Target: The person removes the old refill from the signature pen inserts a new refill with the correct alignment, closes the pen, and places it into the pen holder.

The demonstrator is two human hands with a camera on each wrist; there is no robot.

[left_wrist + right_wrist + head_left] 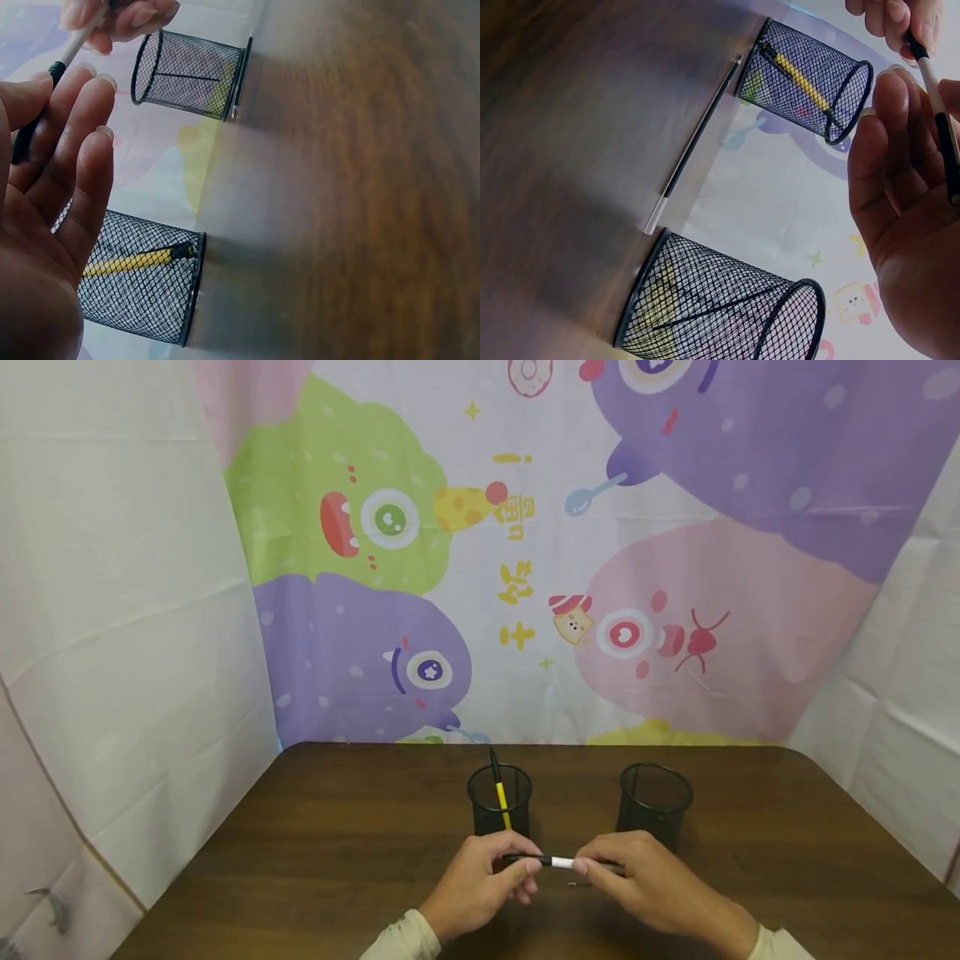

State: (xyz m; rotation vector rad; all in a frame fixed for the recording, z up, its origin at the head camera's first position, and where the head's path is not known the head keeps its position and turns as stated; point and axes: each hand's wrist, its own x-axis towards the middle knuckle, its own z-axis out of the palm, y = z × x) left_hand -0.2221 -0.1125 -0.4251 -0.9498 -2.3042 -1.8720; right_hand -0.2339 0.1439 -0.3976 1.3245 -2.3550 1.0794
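Observation:
Both hands hold one pen, black at its ends with a white middle section, level above the table. My left hand pinches one black end between thumb and fingers. Around the other end are the thumb and fingers of my right hand; the right wrist view shows that black end lying along the fingers. Beneath the hands a thin pen refill, dark with a pale end and a small metal tip, lies on the table. Just beyond my left hand stands a black mesh cup with a yellow-and-black pen leaning in it.
A second black mesh cup stands behind my right hand, to the right of the first. The dark wooden table reaches back to a cartoon-printed curtain. White cloth sheets hang at both sides.

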